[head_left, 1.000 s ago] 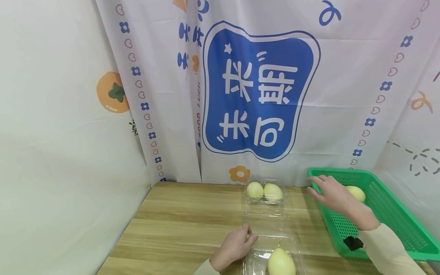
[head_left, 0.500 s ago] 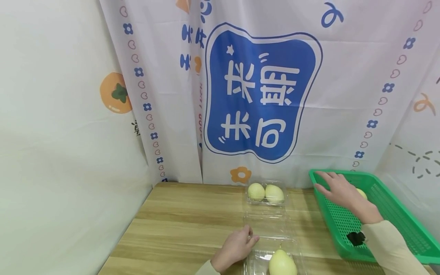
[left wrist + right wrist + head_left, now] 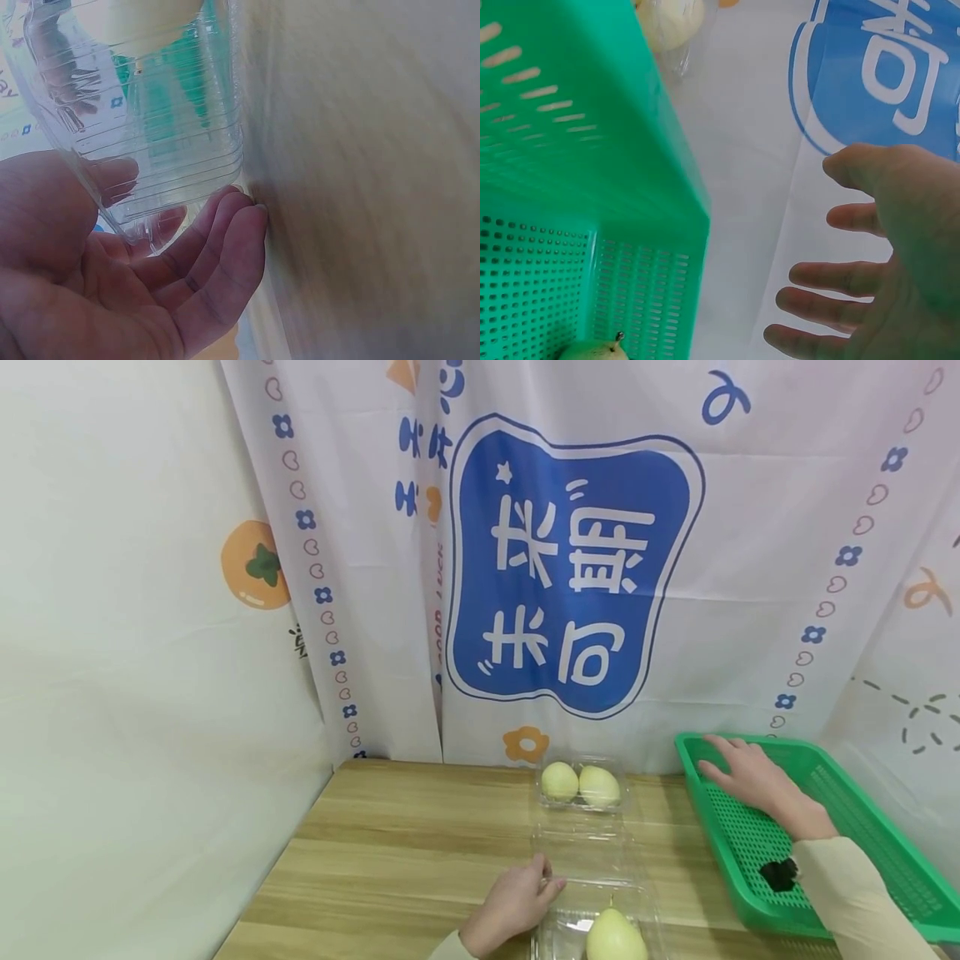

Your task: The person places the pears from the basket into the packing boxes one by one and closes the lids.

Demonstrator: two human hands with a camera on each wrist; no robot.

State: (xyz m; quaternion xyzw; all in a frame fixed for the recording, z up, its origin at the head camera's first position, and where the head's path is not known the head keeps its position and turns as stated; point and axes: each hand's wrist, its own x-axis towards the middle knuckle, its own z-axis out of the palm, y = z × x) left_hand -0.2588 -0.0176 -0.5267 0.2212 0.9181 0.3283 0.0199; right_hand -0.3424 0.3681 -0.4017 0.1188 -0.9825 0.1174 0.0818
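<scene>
My left hand (image 3: 510, 902) pinches the near-left corner of a clear plastic fruit box (image 3: 172, 161); in the left wrist view the thumb is over its rim and the fingers curl outside, by the tabletop. One pale yellow pear (image 3: 617, 937) with its stem up sits in this box, on the right side. My right hand (image 3: 753, 777) is held over the far end of a green plastic basket (image 3: 738, 893), fingers spread, holding nothing. A pear (image 3: 592, 351) lies in the basket in the right wrist view; the hand hides it in the head view.
Against the back curtain (image 3: 375, 635) stands another clear box (image 3: 585, 804) with two pears (image 3: 598, 786). A clear plastic flap (image 3: 581, 852) lies between the boxes. The wooden table (image 3: 375, 860) extends left. Something black (image 3: 780, 874) shows beside the right sleeve.
My right hand has shifted slightly right and further over the basket, now covering the pear in the head view. My left hand stays at the box corner.
</scene>
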